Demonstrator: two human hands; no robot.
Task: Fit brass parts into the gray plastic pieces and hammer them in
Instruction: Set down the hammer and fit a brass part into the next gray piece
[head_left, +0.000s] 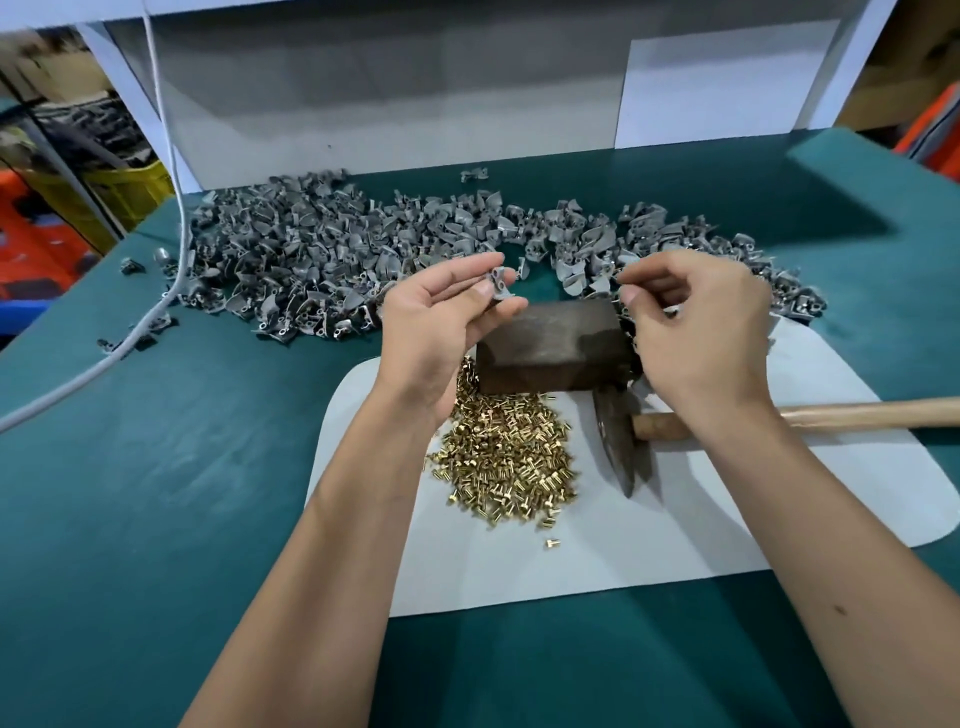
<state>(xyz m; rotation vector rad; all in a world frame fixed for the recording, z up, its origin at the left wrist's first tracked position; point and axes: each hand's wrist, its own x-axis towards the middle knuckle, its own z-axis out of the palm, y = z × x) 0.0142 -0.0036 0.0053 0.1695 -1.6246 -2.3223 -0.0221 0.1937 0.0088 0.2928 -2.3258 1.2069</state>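
A gray piece (500, 280) was pinched by the left hand (441, 322); whatever the right hand's (696, 332) pressed fingertips held was hidden.

You have bright, even light from above and slightly ahead, so shadows fall short and soft toward you: one under the block (550, 345), a broad dark wedge across the green table (156, 467) at upper right. The white sheet (649, 530) runs close to washed out. The brass pile (506, 457) glints. Your centre is sharp; edges bow from the wide lens, and the background at far left is soft and smeared.
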